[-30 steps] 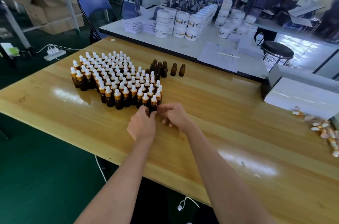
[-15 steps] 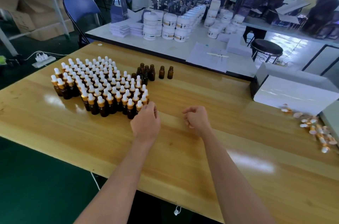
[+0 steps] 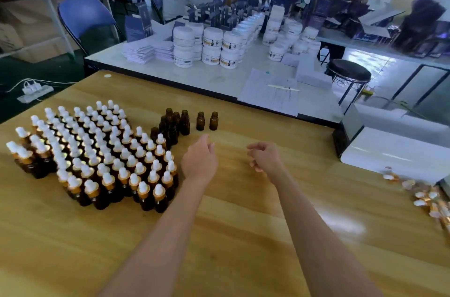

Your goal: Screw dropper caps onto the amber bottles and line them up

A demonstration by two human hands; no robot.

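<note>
Several capped amber bottles (image 3: 92, 153) with white dropper bulbs stand packed in rows on the left of the wooden table (image 3: 243, 235). Behind them stand several uncapped amber bottles (image 3: 185, 122), two of them a little apart to the right. Loose dropper caps (image 3: 428, 196) lie in a heap at the table's right edge. My left hand (image 3: 198, 161) hovers just right of the capped rows, fingers relaxed and empty. My right hand (image 3: 265, 158) hangs over the bare tabletop with loosely curled fingers, holding nothing.
A white box (image 3: 394, 153) with a dark end sits at the right. Beyond the table's far edge a grey table (image 3: 219, 77) carries white jars, paper stacks and dark cartons, with a person seated behind. A black stool (image 3: 348, 75) and a blue chair (image 3: 85, 19) stand nearby.
Both hands have left the bottle at the front of the rows. The left hand has lifted beside the rows; the right hand has moved away to the right, empty.
</note>
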